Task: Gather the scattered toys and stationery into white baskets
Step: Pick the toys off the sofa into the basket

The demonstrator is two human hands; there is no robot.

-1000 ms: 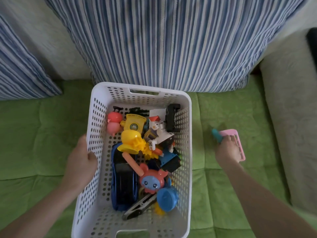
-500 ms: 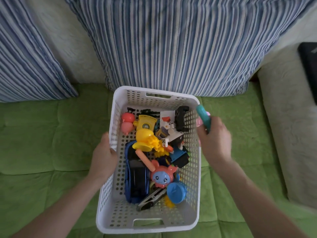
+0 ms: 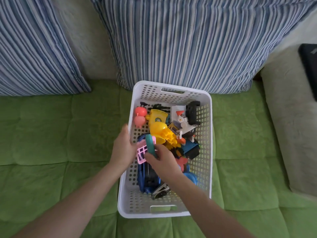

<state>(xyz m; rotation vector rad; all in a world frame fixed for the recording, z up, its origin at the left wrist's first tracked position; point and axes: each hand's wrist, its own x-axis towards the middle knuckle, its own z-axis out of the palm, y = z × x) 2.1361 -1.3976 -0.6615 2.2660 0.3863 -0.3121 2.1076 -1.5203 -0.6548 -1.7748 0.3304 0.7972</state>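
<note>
- Left hand (image 3: pixel 122 148): its grip wraps the left rim of the white basket (image 3: pixel 210 134) on the green sofa (image 3: pixel 51 134).
- Pink toy (image 3: pixel 142 153): over the basket's left side, touching the left hand, with its teal handle (image 3: pixel 150 145) pointing far.
- Right hand (image 3: pixel 163 159): grip closed round that handle; letting go should drop it straight in.

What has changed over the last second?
The right hand lifted the pink plastic grid toy with a teal handle off the green sofa seat and carried it leftward, over the white perforated plastic basket, still gripping it. The left hand kept holding the basket's left rim.
</note>
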